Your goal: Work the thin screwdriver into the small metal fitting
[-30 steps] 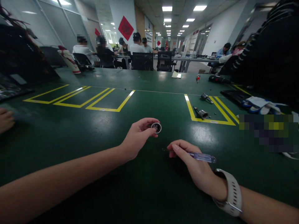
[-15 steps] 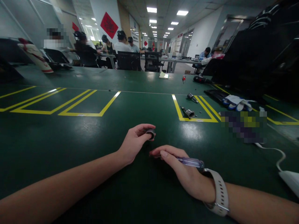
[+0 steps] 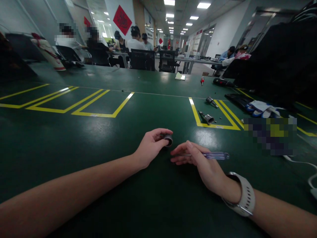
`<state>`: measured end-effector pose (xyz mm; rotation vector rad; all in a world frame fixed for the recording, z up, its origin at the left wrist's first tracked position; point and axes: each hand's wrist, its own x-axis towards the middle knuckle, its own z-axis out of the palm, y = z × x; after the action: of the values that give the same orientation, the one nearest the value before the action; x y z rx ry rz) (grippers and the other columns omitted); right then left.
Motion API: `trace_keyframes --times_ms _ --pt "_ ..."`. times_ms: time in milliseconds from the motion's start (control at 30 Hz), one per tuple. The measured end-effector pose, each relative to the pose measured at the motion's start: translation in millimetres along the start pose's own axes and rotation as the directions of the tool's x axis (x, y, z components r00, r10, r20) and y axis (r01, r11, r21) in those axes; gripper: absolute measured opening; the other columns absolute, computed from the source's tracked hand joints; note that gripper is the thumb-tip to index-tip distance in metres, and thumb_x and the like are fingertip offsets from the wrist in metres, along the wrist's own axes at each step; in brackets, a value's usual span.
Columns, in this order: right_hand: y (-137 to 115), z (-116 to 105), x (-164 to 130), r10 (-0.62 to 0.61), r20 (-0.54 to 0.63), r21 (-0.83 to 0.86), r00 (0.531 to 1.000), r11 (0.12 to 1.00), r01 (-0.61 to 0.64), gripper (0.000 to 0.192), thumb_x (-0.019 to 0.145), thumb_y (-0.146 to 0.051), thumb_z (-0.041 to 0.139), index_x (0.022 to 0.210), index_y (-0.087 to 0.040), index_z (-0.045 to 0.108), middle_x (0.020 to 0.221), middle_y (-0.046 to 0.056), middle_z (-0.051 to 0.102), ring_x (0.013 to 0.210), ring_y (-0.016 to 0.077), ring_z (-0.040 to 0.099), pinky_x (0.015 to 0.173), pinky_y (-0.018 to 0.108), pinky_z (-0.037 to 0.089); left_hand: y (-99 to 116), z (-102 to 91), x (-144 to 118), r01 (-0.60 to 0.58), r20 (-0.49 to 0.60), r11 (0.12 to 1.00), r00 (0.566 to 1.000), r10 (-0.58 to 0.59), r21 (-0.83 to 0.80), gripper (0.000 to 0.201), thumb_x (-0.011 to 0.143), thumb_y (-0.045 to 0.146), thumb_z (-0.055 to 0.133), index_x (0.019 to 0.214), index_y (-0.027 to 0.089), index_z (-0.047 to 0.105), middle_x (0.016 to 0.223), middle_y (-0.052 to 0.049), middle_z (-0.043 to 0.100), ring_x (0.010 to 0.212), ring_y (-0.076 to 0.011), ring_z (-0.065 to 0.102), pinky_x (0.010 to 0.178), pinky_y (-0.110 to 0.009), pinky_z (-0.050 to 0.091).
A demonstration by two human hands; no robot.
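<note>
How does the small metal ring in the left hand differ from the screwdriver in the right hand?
The metal ring is short, round and dark grey; the screwdriver is long and thin with a clear bluish handle. The left hand pinches the ring at its fingertips; the right hand holds the screwdriver lying nearly flat. Both are held just above the green table.

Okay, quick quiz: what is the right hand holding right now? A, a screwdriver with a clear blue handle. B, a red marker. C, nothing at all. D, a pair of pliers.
A: the right hand grips a screwdriver whose clear bluish handle sticks out to the right, while the left hand holds a small round metal part.
</note>
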<state>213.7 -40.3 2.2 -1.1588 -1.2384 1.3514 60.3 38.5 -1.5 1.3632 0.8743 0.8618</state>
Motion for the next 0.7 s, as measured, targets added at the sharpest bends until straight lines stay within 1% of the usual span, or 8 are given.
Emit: trace_keyframes --times_ms 67,133,200,267,333,467,600,700 --pt "1.5 -2.4 2.1 -0.002 -0.007 0.020 1.000 1.000 0.002 0.041 0.089 -0.049 0.038 0.094 -0.016 0.061 0.096 0.009 0.065 0.082 0.0184 0.065 0.073 0.035 0.052 -2.1 -2.0 1.1 -0.005 0.016 1.000 1.000 0.004 0.006 0.028 0.070 0.013 0.060 0.097 0.015 0.063 0.092 -0.005 0.066 0.089 -0.0182 0.061 0.088 -0.038 0.045" --pt "1.0 -4.0 3.1 -0.026 -0.035 -0.029 0.999 0.999 0.025 0.043 0.090 -0.050 0.036 0.092 -0.016 0.062 0.093 0.008 0.065 0.078 0.0168 0.064 0.069 0.032 0.051 -4.0 -3.7 2.2 -0.004 0.032 1.000 0.999 0.004 0.006 0.028 0.070 0.013 0.060 0.098 0.015 0.063 0.094 -0.006 0.066 0.091 -0.0186 0.060 0.088 -0.038 0.045" --pt "-1.4 -4.7 3.1 -0.062 -0.059 -0.147 0.996 0.988 0.052 0.044 0.090 -0.049 0.035 0.086 -0.016 0.064 0.080 0.005 0.063 0.070 0.0147 0.060 0.063 0.029 0.048 -5.0 -4.5 2.7 0.003 0.040 1.000 0.999 -0.003 -0.002 0.029 0.069 0.013 0.061 0.099 0.015 0.063 0.095 -0.006 0.066 0.092 -0.0190 0.060 0.088 -0.038 0.045" --pt "-4.1 -4.5 2.5 -0.080 -0.040 -0.265 0.996 0.962 0.067 0.041 0.090 -0.046 0.038 0.079 -0.016 0.064 0.065 0.001 0.058 0.062 0.0132 0.055 0.057 0.027 0.044 -5.3 -4.5 2.8 0.013 0.040 1.000 0.999 -0.013 -0.014 0.030 0.069 0.012 0.060 0.099 0.015 0.063 0.096 -0.006 0.066 0.091 -0.0190 0.060 0.088 -0.039 0.045" --pt "-5.5 -3.8 1.9 -0.058 -0.009 -0.325 0.998 0.944 0.052 0.037 0.089 -0.043 0.041 0.072 -0.017 0.061 0.056 -0.002 0.052 0.055 0.0122 0.050 0.053 0.026 0.040 -5.4 -4.1 2.8 0.019 0.034 1.000 0.999 -0.018 -0.025 0.031 0.069 0.010 0.059 0.099 0.014 0.063 0.096 -0.006 0.065 0.091 -0.0189 0.060 0.089 -0.039 0.044" --pt "-3.6 -2.9 1.6 -0.010 0.011 -0.326 1.000 0.945 0.013 0.038 0.090 -0.041 0.040 0.063 -0.018 0.054 0.051 -0.003 0.048 0.050 0.0108 0.047 0.050 0.025 0.036 -6.5 -4.0 3.0 0.020 0.039 0.999 0.999 -0.018 -0.044 0.033 0.067 0.007 0.057 0.099 0.015 0.062 0.097 -0.006 0.065 0.091 -0.0188 0.061 0.089 -0.039 0.044" --pt "-1.1 -2.6 2.3 -0.020 0.027 -0.345 0.999 0.938 0.028 0.038 0.090 -0.039 0.040 0.063 -0.018 0.054 0.050 -0.004 0.048 0.049 0.0107 0.046 0.050 0.024 0.036 -7.3 -4.1 3.4 0.015 0.046 0.999 0.999 -0.012 -0.047 0.033 0.067 0.008 0.057 0.099 0.014 0.061 0.096 -0.006 0.065 0.091 -0.0190 0.060 0.089 -0.040 0.044" --pt "-0.8 -1.2 2.4 -0.030 0.036 -0.397 0.999 0.917 0.041 0.038 0.090 -0.039 0.039 0.062 -0.018 0.054 0.050 -0.004 0.048 0.049 0.0109 0.046 0.049 0.024 0.035 -6.9 -4.0 3.1 0.006 0.031 0.998 1.000 -0.004 -0.065 0.034 0.066 0.006 0.057 0.098 0.015 0.060 0.101 -0.006 0.064 0.094 -0.0190 0.059 0.090 -0.041 0.044"
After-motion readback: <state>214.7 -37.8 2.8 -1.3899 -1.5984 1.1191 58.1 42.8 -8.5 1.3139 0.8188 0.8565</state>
